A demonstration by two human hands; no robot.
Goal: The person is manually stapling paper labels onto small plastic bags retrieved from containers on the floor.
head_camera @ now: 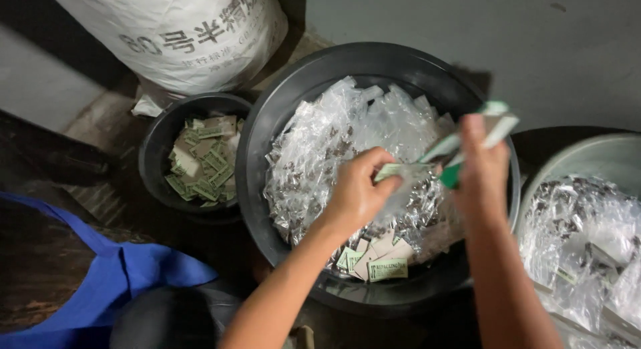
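Pale green and white paper card, pinched between thumb and fingers of the left hand, over the middle of a large black basin. Just right of it, a small fan of the same green-and-white cards, gripped upright in the closed right hand, top edges blurred. Both hands above the basin's heap of clear plastic packets, dark specks showing through the film. Near the basin's front rim, a few loose cards lying flat among the packets. To the left, touching the big basin, a smaller black bucket part-filled with more green-and-white cards. Far left, behind the bucket, a white woven sack with dark printing, leaning upright. To the right, at the frame's edge, a light grey tub holding more clear plastic packets. Near left corner, blue cloth draped over the person's lap. Far right, plain grey floor beyond the basin.
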